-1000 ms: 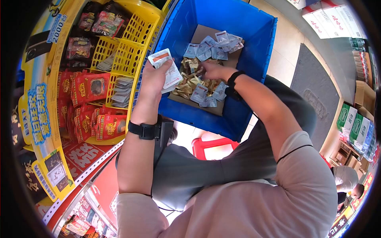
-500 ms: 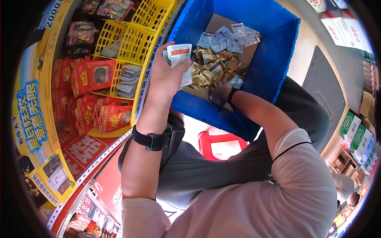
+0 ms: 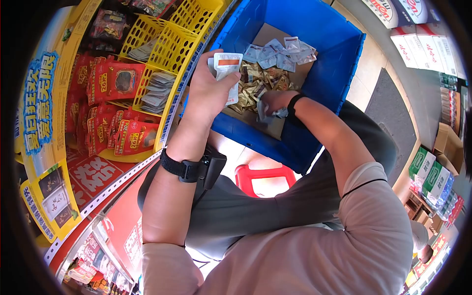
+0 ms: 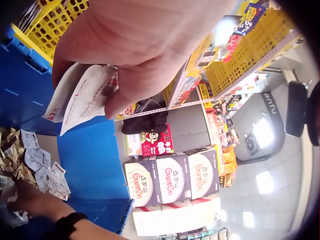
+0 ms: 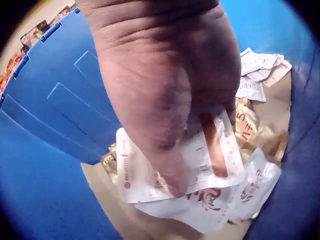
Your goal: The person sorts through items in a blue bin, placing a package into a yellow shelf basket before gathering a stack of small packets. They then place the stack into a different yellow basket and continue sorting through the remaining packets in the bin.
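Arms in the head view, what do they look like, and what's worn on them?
The left hand and right hand are bare. Black wrist straps circle both wrists; the left carries a boxy black device. Pale, short fabric sleeves; a thin dark line crosses the right.

Left hand (image 4: 135, 45) pinching white packets (image 4: 90, 100), blue crate (image 4: 92, 157) beyond

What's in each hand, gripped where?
Left hand: white sachets, pinched near one side edge. Right hand: orange-banded white sachet, thumb on its printed face.
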Motion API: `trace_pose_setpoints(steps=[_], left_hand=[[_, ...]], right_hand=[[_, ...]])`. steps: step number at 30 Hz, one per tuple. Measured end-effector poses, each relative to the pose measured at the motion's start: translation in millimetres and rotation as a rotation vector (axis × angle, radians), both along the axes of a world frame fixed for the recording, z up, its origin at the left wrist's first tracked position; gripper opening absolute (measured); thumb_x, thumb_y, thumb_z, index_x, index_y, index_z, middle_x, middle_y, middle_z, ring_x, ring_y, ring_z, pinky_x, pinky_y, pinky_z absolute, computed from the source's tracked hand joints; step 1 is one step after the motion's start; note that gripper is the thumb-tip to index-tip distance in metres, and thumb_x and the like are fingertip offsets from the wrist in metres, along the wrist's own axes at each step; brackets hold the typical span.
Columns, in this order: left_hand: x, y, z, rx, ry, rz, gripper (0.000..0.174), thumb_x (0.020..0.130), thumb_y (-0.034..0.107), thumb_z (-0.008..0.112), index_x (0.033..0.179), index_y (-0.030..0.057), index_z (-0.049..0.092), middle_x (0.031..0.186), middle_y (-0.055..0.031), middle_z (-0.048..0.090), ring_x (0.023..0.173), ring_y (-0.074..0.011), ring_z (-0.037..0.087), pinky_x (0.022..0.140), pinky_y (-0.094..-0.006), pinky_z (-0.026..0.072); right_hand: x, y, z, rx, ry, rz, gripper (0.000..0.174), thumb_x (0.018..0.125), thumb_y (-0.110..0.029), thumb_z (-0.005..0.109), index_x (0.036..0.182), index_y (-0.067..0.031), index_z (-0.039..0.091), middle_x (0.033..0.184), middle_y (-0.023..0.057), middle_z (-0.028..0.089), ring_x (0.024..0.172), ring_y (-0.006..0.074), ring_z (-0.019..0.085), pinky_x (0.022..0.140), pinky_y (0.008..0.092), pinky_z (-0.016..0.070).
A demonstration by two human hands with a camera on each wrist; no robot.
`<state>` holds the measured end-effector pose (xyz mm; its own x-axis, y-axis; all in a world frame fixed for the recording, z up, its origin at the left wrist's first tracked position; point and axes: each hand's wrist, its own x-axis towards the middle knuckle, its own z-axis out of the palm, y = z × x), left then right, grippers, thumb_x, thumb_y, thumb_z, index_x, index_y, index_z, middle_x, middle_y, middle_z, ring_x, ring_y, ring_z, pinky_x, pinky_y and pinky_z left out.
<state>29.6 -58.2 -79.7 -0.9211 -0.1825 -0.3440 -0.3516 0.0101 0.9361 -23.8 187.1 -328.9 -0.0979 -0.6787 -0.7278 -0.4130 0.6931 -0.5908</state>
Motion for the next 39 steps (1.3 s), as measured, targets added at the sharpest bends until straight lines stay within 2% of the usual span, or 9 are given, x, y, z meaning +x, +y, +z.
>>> trace_pose_setpoints(steps=[4,9,13,15,21,25,30,35,39], left_hand=[[1,-1,4,0.041,-0.014,0.021,0.062,0.086,0.004,0.078,0.14,0.0001,0.048,0.116,-0.0157,0.069,0.104,-0.0222,0.07,0.086,-0.0349,0.0582],[2,-2,-4,-0.052,0.038,0.003,0.061,0.085,0.006,0.079,0.139,0.0016,0.049,0.115,-0.0149,0.07,0.103,-0.0216,0.07,0.086,-0.0349,0.0575],[4,3,11,-0.032,-0.038,0.0,0.059,0.087,0.003,0.078,0.139,0.0007,0.051,0.119,-0.0126,0.069,0.108,-0.0187,0.067,0.093,-0.0326,0.0552],[4,2,9,-0.048,-0.023,-0.012,0.058,0.088,0.004,0.078,0.139,0.0011,0.051,0.119,-0.0122,0.069,0.108,-0.0184,0.067,0.093,-0.0322,0.0552],[4,1,17,0.012,0.045,0.032,0.064,0.085,0.0,0.077,0.141,0.0031,0.048,0.115,-0.0137,0.07,0.103,-0.0203,0.069,0.087,-0.0332,0.0563],[-7,-9,37,0.22,0.063,0.175,0.071,0.088,-0.007,0.071,0.15,0.0109,0.043,0.12,-0.0109,0.067,0.103,-0.0213,0.069,0.087,-0.0352,0.058],[-20,-10,47,0.481,0.121,0.173,0.087,0.08,-0.019,0.059,0.155,0.0179,0.037,0.124,-0.016,0.064,0.1,-0.0303,0.071,0.081,-0.043,0.0616],[-15,18,61,0.828,0.165,0.019,0.068,0.086,-0.01,0.058,0.148,0.0145,0.048,0.129,-0.012,0.065,0.112,-0.03,0.07,0.09,-0.0468,0.0613],[-7,21,72,1.132,0.089,0.059,0.047,0.102,0.019,0.058,0.148,0.0157,0.048,0.135,-0.0104,0.064,0.119,-0.0274,0.067,0.097,-0.0447,0.0588]], right_hand=[[-23,18,-5,0.3,0.269,0.206,0.034,0.085,-0.022,0.075,0.115,-0.0062,0.076,0.118,0.0139,0.076,0.112,0.0292,0.072,0.083,0.0453,0.0581],[16,32,-20,0.438,0.52,0.129,0.044,0.075,-0.014,0.084,0.118,-0.0102,0.076,0.123,0.0124,0.074,0.117,0.0298,0.07,0.091,0.0461,0.0588],[34,39,-47,0.413,0.593,0.174,0.033,0.091,-0.017,0.071,0.124,-0.0124,0.074,0.128,0.009,0.073,0.118,0.0289,0.07,0.089,0.0436,0.0582],[25,40,-64,0.451,0.544,0.163,0.037,0.083,-0.017,0.078,0.119,-0.0088,0.076,0.121,0.0125,0.075,0.114,0.0304,0.072,0.089,0.0427,0.0589],[-33,7,67,0.178,0.458,-0.104,0.036,0.077,-0.017,0.081,0.109,-0.0043,0.076,0.112,0.0203,0.075,0.1,0.0356,0.074,0.085,0.045,0.059],[-78,4,169,-0.329,0.018,-0.841,0.036,0.083,-0.006,0.08,0.117,-0.0018,0.07,0.107,0.0081,0.075,0.096,0.0163,0.072,0.082,0.0332,0.0576],[-51,-4,329,-0.802,-0.229,-1.264,0.037,0.095,-0.01,0.073,0.13,-0.0019,0.062,0.116,0.0069,0.073,0.101,0.0182,0.072,0.081,0.0316,0.0598],[-24,-10,343,-0.962,-0.561,-1.421,0.032,0.098,-0.009,0.07,0.129,-0.0041,0.063,0.119,0.0068,0.072,0.103,0.0197,0.072,0.083,0.0347,0.0603],[-25,-22,328,-0.855,-0.531,-1.411,0.034,0.097,-0.01,0.072,0.129,-0.004,0.063,0.12,0.0072,0.072,0.107,0.0194,0.071,0.085,0.0345,0.0604]])
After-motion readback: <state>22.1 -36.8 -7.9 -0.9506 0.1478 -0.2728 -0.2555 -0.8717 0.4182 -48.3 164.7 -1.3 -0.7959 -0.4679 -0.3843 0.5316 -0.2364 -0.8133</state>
